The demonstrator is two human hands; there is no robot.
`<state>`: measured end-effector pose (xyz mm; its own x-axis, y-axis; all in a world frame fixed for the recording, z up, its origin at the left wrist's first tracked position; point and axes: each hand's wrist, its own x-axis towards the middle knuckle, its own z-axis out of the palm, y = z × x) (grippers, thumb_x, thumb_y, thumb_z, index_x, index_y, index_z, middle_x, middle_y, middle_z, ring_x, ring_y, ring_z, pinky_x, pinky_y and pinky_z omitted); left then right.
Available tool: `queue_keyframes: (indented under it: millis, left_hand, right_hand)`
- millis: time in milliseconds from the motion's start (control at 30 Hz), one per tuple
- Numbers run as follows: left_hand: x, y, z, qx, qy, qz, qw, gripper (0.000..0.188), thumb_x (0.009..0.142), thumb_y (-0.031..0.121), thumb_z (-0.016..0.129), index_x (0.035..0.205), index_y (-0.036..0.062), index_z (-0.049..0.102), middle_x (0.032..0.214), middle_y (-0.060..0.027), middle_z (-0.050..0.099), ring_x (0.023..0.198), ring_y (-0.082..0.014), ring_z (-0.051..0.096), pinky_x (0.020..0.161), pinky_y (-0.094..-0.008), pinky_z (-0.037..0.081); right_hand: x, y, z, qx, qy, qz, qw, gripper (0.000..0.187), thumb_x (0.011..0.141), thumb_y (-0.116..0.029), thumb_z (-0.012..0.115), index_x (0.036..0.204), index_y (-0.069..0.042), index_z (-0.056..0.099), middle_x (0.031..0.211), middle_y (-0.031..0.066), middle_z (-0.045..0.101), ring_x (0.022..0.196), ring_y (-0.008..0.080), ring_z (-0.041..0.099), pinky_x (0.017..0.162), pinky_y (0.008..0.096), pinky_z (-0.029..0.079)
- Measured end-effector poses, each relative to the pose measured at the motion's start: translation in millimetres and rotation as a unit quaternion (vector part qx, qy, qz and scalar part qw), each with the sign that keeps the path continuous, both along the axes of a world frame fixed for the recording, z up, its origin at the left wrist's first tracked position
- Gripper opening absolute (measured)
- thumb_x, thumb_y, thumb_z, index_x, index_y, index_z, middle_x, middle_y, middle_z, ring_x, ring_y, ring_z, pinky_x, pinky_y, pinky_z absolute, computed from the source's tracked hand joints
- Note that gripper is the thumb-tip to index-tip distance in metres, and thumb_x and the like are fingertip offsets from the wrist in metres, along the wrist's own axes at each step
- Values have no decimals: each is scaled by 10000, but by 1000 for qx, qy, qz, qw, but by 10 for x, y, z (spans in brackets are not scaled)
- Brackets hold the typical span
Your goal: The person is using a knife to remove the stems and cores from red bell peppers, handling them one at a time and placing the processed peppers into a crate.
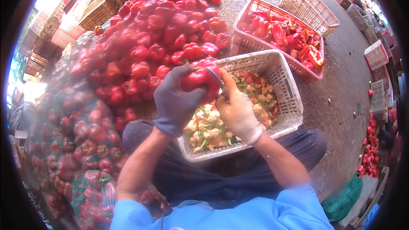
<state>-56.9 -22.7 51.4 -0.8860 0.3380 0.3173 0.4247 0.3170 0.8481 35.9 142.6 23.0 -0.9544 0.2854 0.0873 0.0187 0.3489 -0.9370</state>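
My left hand point(175, 98), in a dark grey glove, is closed around a whole red bell pepper point(199, 80). My right hand point(238, 111), in a whitish glove, grips a small curved knife point(220, 84). The blade lies against the pepper's right side; whether it has cut in is hard to see. Both hands are over a white slatted plastic crate point(290, 98) between my legs. Inside that crate lie pale pepper cores with green stems point(208, 130) and some red scraps.
A large heap of red peppers point(149, 38) spreads ahead and left. Net sacks of peppers point(89, 132) lie on the left. Beyond my crate stands a pink crate point(251, 44) of cut red peppers, beside a tilted crate point(309, 10). A green net sack point(343, 198) is at lower right.
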Motion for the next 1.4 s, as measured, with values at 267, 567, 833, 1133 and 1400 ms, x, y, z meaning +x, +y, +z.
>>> queue_keyframes:
  millis: [267, 567, 833, 1133, 1400]
  left_hand:
    - [138, 148, -175, -10, 179, 68, 981, 528, 805, 47, 913, 1304, 54, 738, 1165, -125, 797, 1023, -221, 785, 937, -358, 633]
    - [-117, -42, -169, 238, -197, 70, 949, 503, 904, 40, 839, 1380, -28, 694, 1185, -96, 768, 1057, -146, 729, 930, -314, 626]
    - [139, 97, -246, 245, -257, -84, 931, 523, 900, -44, 803, 1405, -6, 673, 1249, -118, 764, 1096, -178, 753, 961, -337, 649]
    - [224, -12, -176, 339, -336, -134, 869, 636, 822, -52, 893, 1405, 62, 665, 1428, -40, 677, 1323, -192, 671, 1172, -396, 544]
    - [243, 39, -231, 302, -277, -116, 905, 564, 901, -85, 827, 1422, 48, 656, 1297, -59, 723, 1170, -167, 724, 1031, -350, 620]
  right_hand:
    - [29, -82, -116, 77, -100, -43, 991, 748, 993, -46, 646, 1692, -46, 380, 1049, 348, 754, 1034, 496, 763, 881, 592, 576]
    - [312, 259, -126, -51, -112, -39, 992, 595, 1075, -402, 803, 1483, 8, 664, 1021, 65, 763, 946, 123, 696, 873, 334, 572]
    - [-54, 535, 272, -117, -9, 96, 988, 548, 1008, -282, 882, 1430, 21, 705, 1118, 45, 790, 1043, 94, 709, 907, 293, 575]
    - [30, 843, 217, -336, -152, 44, 929, 443, 1056, -432, 762, 1233, -27, 760, 851, 22, 757, 592, 71, 675, 428, 207, 472]
    - [38, 790, 239, -4, 27, -72, 997, 295, 1033, -194, 834, 1249, -25, 725, 825, -49, 667, 701, 23, 620, 610, 224, 497]
